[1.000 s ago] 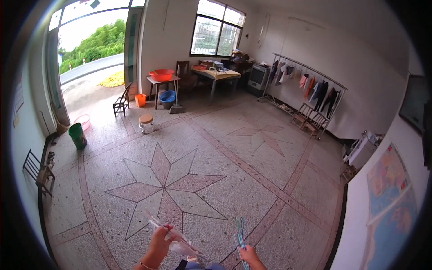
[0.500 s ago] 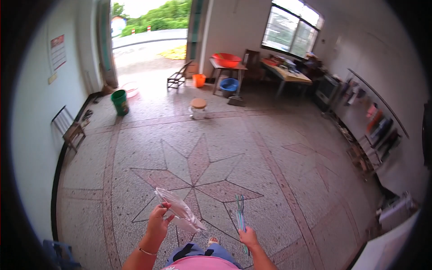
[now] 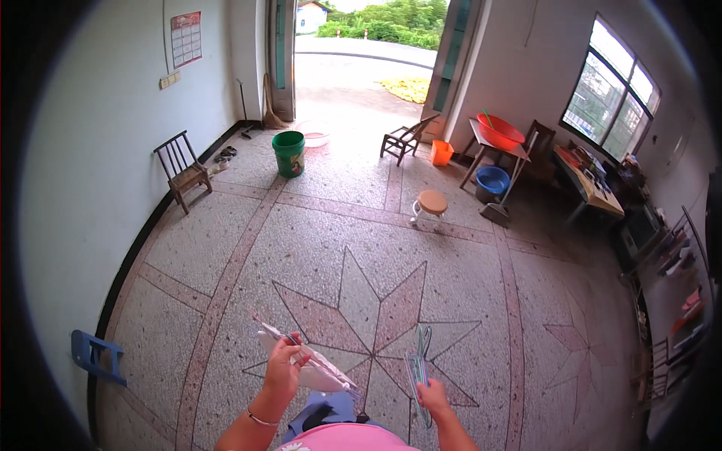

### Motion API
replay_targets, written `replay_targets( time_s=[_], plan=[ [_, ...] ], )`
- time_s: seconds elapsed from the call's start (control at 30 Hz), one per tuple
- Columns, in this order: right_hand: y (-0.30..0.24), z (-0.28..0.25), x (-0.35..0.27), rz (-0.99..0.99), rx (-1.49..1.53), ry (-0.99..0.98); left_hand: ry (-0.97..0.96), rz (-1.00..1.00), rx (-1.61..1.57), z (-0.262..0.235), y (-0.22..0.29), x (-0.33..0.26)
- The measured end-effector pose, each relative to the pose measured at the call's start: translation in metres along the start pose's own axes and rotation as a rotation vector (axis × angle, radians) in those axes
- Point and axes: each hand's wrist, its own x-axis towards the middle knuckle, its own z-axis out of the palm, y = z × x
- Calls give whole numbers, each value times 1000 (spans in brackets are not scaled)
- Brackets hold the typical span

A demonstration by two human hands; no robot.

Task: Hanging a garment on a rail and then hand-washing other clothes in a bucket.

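Observation:
My left hand [image 3: 283,371] is closed on a thin, pale pinkish-white cloth [image 3: 325,368], which slants down to the right in front of my body. A small hook-like bit shows by the fingertips, but I cannot tell whether the cloth is on a hanger. In my right hand [image 3: 432,394] is a bunch of thin clothes hangers [image 3: 418,361], green, bluish and pale. They are gripped at their lower part, with the looped ends standing up above the fist. Both hands are at waist height, apart from each other.
Ahead are a green bucket [image 3: 289,155], a round stool [image 3: 432,203] and a low wooden chair [image 3: 407,140] by the open doorway. Another chair [image 3: 183,174] and a blue plastic stool [image 3: 98,356] stand along the left wall. A table [image 3: 481,143] bears a red basin [image 3: 500,132].
My view has turned to the left, so the room has shifted rightward in it. The cloth now looks flatter and more edge-on. Both hands keep their hold.

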Motion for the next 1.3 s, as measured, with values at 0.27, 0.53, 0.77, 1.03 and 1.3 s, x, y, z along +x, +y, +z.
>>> replay_targets(
  time_s=[0.27,0.53,0.77,1.03,1.3],
  plan=[
    [-127,14,145,63,100,9,93,135,-52,63,63,183],
    [-245,9,337,37,175,-54,92,308,-66,141,110,372],
    [-394,25,509,-32,17,-87,185,271,-87,205,155,526],
    [-537,79,691,-121,41,-121,256,273,-87,248,200,732],
    [-641,111,814,61,74,-7,263,233,151,293,287,935]
  ],
)
